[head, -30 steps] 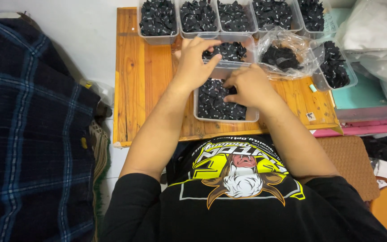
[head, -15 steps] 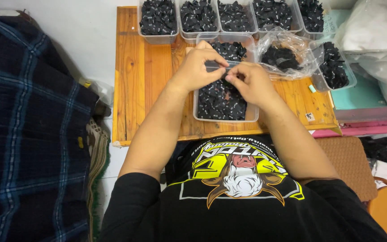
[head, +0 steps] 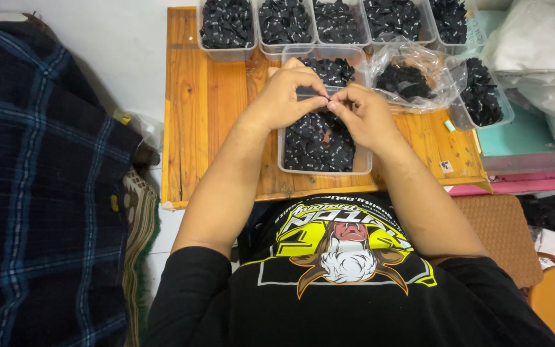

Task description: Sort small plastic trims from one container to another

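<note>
Small black label, pinched between both hands above the clear tub of loose black labels on the wooden desk. Looks light, thin, floppy; best taken by its edges with fingertips. Left hand and right hand: grip narrow, fingertips meeting on it. More filled tubs line the far edge.

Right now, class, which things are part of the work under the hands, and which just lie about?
In use: left hand, right hand, near tub of black pieces.
Lying about: back tubs, plastic bag, plaid cloth, teal box.
</note>
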